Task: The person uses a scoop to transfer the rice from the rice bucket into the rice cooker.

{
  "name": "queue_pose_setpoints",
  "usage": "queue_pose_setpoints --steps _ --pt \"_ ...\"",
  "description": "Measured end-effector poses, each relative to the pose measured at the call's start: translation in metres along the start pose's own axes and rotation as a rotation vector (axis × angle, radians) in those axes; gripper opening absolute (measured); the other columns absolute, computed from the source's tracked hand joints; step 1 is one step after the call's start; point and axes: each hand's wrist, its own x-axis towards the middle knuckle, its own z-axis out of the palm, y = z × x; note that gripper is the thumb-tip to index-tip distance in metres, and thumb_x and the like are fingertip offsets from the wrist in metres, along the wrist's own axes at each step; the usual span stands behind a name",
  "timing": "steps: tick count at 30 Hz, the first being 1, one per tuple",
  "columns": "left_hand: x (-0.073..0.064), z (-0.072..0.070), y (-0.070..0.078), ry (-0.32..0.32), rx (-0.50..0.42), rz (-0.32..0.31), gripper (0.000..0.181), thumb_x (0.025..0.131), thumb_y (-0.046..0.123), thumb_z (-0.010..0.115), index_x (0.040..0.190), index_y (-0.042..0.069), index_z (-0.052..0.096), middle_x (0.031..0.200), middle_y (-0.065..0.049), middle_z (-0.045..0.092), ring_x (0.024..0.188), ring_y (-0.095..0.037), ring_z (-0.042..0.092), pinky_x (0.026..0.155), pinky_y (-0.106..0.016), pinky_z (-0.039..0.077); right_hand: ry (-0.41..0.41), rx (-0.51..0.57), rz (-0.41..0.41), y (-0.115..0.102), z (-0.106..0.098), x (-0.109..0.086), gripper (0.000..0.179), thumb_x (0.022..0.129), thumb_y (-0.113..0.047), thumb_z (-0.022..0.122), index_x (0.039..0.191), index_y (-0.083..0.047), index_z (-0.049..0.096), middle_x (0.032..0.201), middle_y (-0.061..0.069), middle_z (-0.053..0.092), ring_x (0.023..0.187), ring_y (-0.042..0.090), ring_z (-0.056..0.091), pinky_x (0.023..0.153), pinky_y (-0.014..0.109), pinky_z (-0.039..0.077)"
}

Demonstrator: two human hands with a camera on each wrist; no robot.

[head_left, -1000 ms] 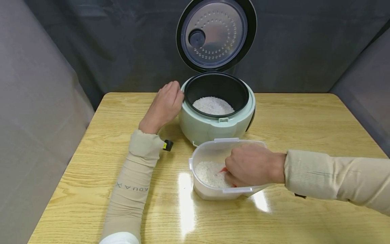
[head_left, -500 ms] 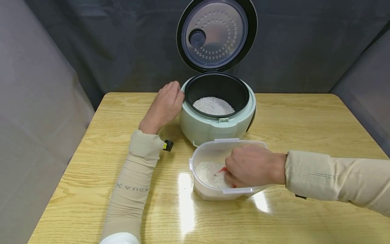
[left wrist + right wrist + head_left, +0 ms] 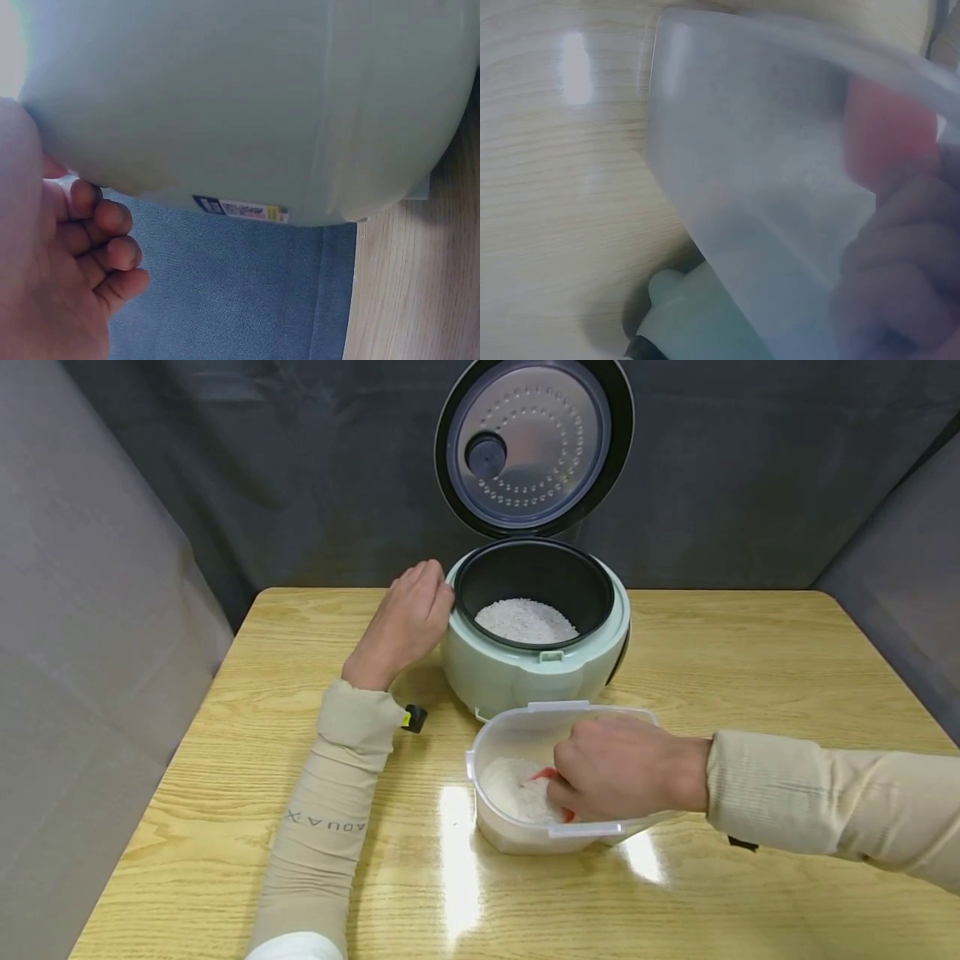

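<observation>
In the head view, a mint-green rice cooker point(image 3: 517, 681) stands with its lid point(image 3: 528, 443) raised and white rice point(image 3: 525, 620) in its black inner pot. My left hand point(image 3: 408, 622) holds the cooker's left rim; the left wrist view shows bent fingers point(image 3: 112, 255) against the pale side. In front stands a translucent plastic bin point(image 3: 495, 839) partly filled with rice point(image 3: 517, 789). My right hand point(image 3: 618, 768) reaches into it and grips a red scoop point(image 3: 544, 773) at the rice. Most of the scoop is hidden by the hand; the right wrist view shows it blurred through the wall.
Everything stands on a wooden table point(image 3: 225, 777). A dark cloth point(image 3: 337, 468) hangs behind it, and grey panels point(image 3: 97, 652) rise on both sides. A small black device point(image 3: 414, 718) shows at the left cuff.
The red scoop has shifted slightly left in the bin and more of its edge shows, with the rice surface around it stirred. My left hand and the cooker stay put.
</observation>
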Motion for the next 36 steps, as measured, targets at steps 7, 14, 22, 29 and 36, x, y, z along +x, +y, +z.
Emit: queue_pose_setpoints --steps 7,14,22,29,36 --pt "0.0 0.0002 -0.0001 0.0 0.005 -0.003 0.027 0.106 0.021 0.032 0.091 0.005 0.047 0.084 -0.01 0.042 0.082 -0.028 0.043 0.081 -0.036 0.035 0.038 0.057 0.016 -0.0019 -0.0012 -0.0003 0.041 0.09 -0.023 0.059 0.05 -0.031 0.052 0.044 -0.019 0.031 0.043 0.002 0.028 0.043 0.025 0.021" --pt "0.0 -0.0004 0.0003 -0.016 -0.002 -0.009 0.025 0.106 0.021 0.032 0.093 0.006 0.048 0.085 -0.01 0.043 0.083 -0.028 0.043 0.081 -0.036 0.035 0.07 0.106 0.017 -0.0033 -0.0029 -0.001 0.042 0.091 -0.024 0.059 0.05 -0.03 0.05 0.045 -0.019 0.026 0.045 0.001 0.023 0.044 0.024 0.019" --pt "-0.0001 -0.0006 0.0 -0.011 -0.009 -0.008 0.025 0.106 0.02 0.033 0.093 0.006 0.048 0.085 -0.01 0.043 0.083 -0.028 0.043 0.08 -0.036 0.035 0.085 0.16 0.011 -0.003 -0.004 -0.0008 0.042 0.092 -0.024 0.059 0.052 -0.028 0.05 0.049 -0.018 0.023 0.048 0.001 0.021 0.046 0.023 0.018" --pt "0.0003 0.0006 -0.0012 0.002 -0.004 0.002 0.025 0.106 0.019 0.033 0.091 0.006 0.048 0.084 -0.01 0.043 0.082 -0.028 0.043 0.08 -0.037 0.035 0.117 0.171 -0.005 -0.0019 -0.0037 -0.0014 0.041 0.092 -0.023 0.059 0.052 -0.03 0.052 0.049 -0.019 0.024 0.048 -0.001 0.022 0.045 0.021 0.019" --pt "0.0007 0.0007 -0.0009 0.003 -0.002 0.004 0.025 0.106 0.02 0.033 0.091 0.006 0.047 0.084 -0.01 0.043 0.083 -0.028 0.043 0.08 -0.037 0.036 0.15 0.183 -0.021 -0.0007 -0.006 -0.0043 0.04 0.092 -0.022 0.059 0.054 -0.029 0.051 0.051 -0.02 0.025 0.05 -0.002 0.022 0.046 0.021 0.02"
